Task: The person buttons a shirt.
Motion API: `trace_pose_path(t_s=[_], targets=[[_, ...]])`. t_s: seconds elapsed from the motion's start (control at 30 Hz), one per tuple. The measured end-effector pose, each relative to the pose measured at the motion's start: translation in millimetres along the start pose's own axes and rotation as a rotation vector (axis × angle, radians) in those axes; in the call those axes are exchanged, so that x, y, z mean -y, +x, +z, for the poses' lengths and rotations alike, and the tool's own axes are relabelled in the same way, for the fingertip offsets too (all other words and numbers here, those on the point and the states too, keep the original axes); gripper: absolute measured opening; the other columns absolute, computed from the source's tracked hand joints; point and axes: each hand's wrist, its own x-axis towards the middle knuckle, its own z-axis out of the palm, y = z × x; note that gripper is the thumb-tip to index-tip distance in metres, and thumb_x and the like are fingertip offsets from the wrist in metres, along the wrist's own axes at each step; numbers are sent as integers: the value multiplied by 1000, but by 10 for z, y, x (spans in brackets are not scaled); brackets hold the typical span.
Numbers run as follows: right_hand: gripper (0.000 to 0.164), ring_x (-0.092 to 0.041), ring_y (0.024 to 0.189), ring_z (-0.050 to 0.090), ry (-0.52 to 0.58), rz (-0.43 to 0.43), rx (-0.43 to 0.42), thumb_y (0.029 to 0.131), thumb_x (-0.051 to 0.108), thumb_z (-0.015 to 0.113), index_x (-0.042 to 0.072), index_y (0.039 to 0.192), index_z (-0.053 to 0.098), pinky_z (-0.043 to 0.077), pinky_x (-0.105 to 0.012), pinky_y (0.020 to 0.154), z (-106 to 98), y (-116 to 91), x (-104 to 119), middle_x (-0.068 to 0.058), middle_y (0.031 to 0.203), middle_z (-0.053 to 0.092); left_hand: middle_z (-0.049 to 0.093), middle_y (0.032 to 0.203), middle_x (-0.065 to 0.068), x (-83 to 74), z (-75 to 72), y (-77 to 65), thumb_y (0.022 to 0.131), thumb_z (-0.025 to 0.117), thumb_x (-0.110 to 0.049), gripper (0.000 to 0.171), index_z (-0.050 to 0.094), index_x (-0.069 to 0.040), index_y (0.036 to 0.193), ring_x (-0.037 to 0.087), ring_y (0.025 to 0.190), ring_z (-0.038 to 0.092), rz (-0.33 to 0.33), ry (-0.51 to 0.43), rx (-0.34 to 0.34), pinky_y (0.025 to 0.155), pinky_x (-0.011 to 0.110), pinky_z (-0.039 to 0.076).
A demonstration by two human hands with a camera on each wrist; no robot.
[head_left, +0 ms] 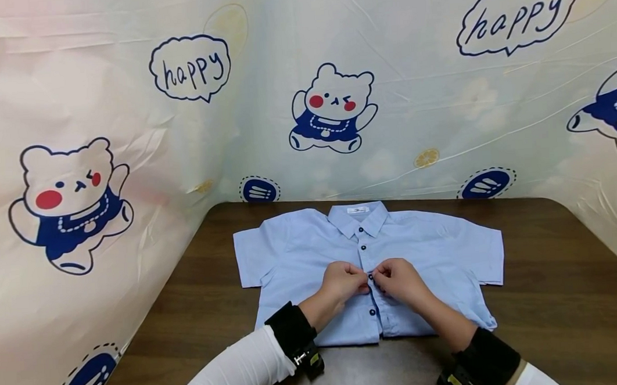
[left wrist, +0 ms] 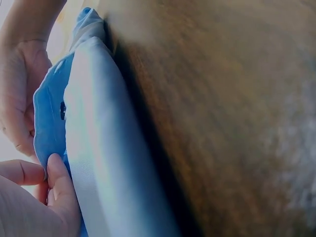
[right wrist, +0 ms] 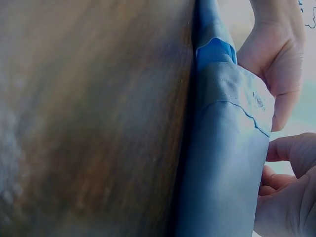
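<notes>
Head view: I have the light-blue short-sleeved button-up shirt (head_left: 311, 239) lying front side up on the dark wood table (head_left: 189, 315), collar (head_left: 375, 215) toward the far edge and hem toward the person. Lying that way round, its front placket runs down between the two arms, so I judge both hands can reach it evenly. The sleeves spread out to either side, which leaves the middle unobstructed.

The left hand (head_left: 341, 281) pinches the placket edge between thumb and forefinger; I see that grasp best from the left wrist camera, where the cloth lifts off the layer beneath. I read the lift as a way of giving the fingertips access to both sides of the edge. The right hand (head_left: 401, 279) comes in from the opposite side, thumb and forefinger closed on the placket just beside a dark button (head_left: 370, 277). Whether they grasp the button itself or only fabric, I cannot tell; in the right wrist view the raised cloth hides those tips. Gripping from opposite sides probably steadies this soft edge, which would otherwise slip about.

Below the hands, another dark button (head_left: 372, 312) sits on the placket, untouched.
</notes>
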Motion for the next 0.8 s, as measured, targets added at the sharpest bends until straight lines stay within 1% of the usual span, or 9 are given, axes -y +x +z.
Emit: trace_pose_path(t_s=[0.1, 0.23, 0.37, 0.53, 0.6, 0.67, 0.73, 0.8], targets=[[14, -12, 55, 53, 41, 35, 26, 93, 3, 59, -2, 84, 69, 46, -28, 53, -12, 5, 17, -2, 64, 58, 64, 78, 8, -1, 7, 7, 78, 64, 9, 6, 68, 4, 77, 14, 60, 65, 28, 10, 4, 62, 29, 57], [18, -13, 56, 51, 130, 97, 85, 95, 3, 55, -4, 82, 66, 45, -28, 54, -42, 10, 26, -4, 64, 55, 64, 71, 6, 9, 14, 5, 77, 66, 8, 6, 69, 4, 78, 14, 59, 64, 62, 38, 2, 61, 30, 56], [22, -13, 57, 49, 178, 131, 125, 96, 4, 53, -5, 80, 65, 43, -27, 54, -69, 18, 31, -3, 64, 54, 65, 68, 4, -1, 15, -9, 78, 68, 5, 4, 70, 5, 81, 12, 55, 62, 89, 114, -6, 58, 28, 55], [23, -13, 58, 49, 187, 146, 139, 96, 4, 53, -4, 78, 64, 43, -27, 55, -79, 28, 29, -4, 65, 55, 65, 67, 4, -42, -4, -9, 81, 70, 2, 1, 70, 3, 80, 11, 55, 62, 99, 201, 11, 56, 26, 54], [22, -13, 58, 50, 178, 147, 140, 96, 5, 55, -3, 78, 64, 43, -27, 55, -76, 26, 24, -4, 65, 55, 65, 68, 4, -56, -28, -6, 82, 71, 3, 3, 68, 2, 80, 12, 56, 63, 87, 215, 29, 57, 27, 55], [21, -13, 58, 50, 169, 138, 146, 95, 5, 57, -3, 78, 64, 44, -27, 54, -72, 21, 18, -3, 65, 56, 66, 69, 4, -59, -65, 6, 82, 71, 4, 4, 68, 2, 81, 13, 58, 64, 76, 232, 65, 58, 28, 55], [18, -13, 58, 51, 156, 121, 152, 94, 4, 59, -3, 79, 65, 46, -27, 54, -70, 11, 13, -3, 65, 56, 67, 71, 5, -61, -120, 20, 81, 71, 5, 5, 68, 3, 83, 14, 60, 64, 76, 249, 116, 59, 28, 56], [15, -13, 58, 52, 139, 89, 164, 93, 3, 60, -5, 82, 66, 47, -28, 55, -79, -2, 12, -2, 65, 57, 68, 72, 5, -67, -187, 29, 80, 71, 5, 7, 70, 4, 87, 12, 61, 64, 105, 301, 176, 58, 26, 55]])
